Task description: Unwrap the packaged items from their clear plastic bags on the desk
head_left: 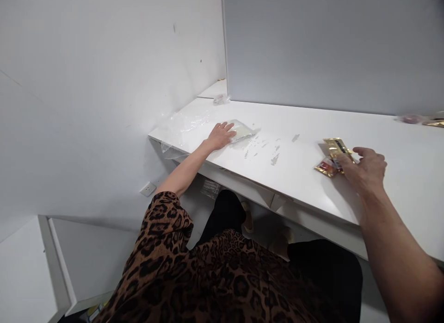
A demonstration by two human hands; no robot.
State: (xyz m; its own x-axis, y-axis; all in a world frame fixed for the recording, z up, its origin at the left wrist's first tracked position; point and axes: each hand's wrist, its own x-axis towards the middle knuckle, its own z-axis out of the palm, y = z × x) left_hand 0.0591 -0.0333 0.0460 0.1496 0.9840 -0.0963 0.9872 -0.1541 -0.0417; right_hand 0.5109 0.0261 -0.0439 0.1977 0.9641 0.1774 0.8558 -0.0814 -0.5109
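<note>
My left hand (220, 135) lies flat with fingers stretched out on a clear plastic packet (243, 130) with pale contents, at the left end of the white desk (294, 175). My right hand (366, 168) reaches over several small gold and red sachets (332, 158) near the desk's middle; its fingertips touch them and the fingers are curled, thumb raised. Whether a sachet is pinched I cannot make out.
Crumpled clear plastic film (183, 126) lies at the desk's left corner. More small packets (421, 120) sit at the far right by the grey partition (329, 50). A white wall is on the left with a socket (148, 189) low down. Leopard-print clothing fills the foreground.
</note>
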